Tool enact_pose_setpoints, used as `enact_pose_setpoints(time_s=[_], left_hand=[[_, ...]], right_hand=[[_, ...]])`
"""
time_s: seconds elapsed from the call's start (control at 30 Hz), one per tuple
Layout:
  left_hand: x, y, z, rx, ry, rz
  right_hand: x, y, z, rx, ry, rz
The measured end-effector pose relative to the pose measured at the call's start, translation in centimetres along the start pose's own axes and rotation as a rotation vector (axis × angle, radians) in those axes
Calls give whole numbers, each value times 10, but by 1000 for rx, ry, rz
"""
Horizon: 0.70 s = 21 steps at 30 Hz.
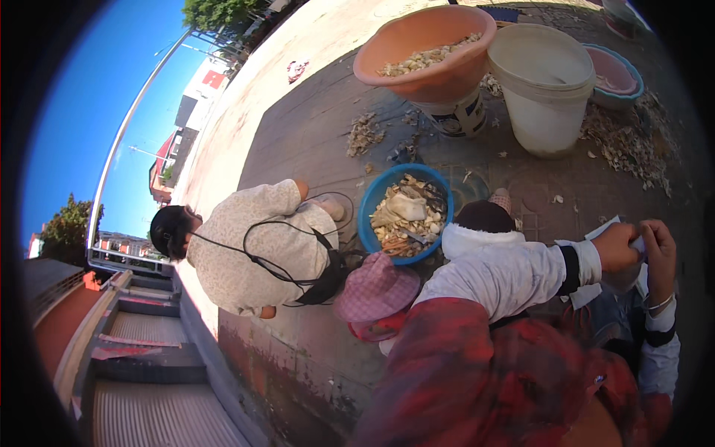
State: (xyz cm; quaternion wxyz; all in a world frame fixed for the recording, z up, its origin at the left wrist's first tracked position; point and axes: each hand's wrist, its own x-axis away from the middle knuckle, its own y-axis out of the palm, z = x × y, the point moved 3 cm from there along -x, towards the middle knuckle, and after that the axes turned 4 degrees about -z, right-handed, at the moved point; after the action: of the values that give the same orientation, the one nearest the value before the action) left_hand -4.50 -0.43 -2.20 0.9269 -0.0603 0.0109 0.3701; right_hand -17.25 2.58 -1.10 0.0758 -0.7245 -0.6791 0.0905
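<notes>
My left hand [617, 248], its fingers bent, is at the right beside my right hand [659, 257], whose fingers are closed in a pinch. Between and around them are thin white pieces [585, 296], like cloth or paper, which both hands seem to grip; their kind is unclear. Left of my hands stands a blue basin [366, 223] of pale garlic cloves [398, 237], with a crumpled whitish cloth [407, 207] and what looks like a knife [414, 237] on top. A brown and white fluffy thing [484, 223] lies between basin and sleeve.
An orange basin [380, 63] of cloves sits on a printed bucket [456, 118], beside a whitish bucket [547, 112]. Nested pink and blue basins [633, 86] stand farther right, near scattered husks [633, 149]. A person [261, 238] crouches at left, near a pink checkered hat [378, 287].
</notes>
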Motion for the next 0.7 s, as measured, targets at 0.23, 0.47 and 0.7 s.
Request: enact_pose_setpoints(time_s=[0.23,0.47,0.7], left_hand=[[15,-29,4,489,-310,26],[12,-27,13,566,-275,-13],[11,-14,19,623,-344,8]], right_hand=[[-19,-7,-33,463,-396,254],[-6,-39,-28,805,-147,254],[4,-4,-32,189,-264,-139]])
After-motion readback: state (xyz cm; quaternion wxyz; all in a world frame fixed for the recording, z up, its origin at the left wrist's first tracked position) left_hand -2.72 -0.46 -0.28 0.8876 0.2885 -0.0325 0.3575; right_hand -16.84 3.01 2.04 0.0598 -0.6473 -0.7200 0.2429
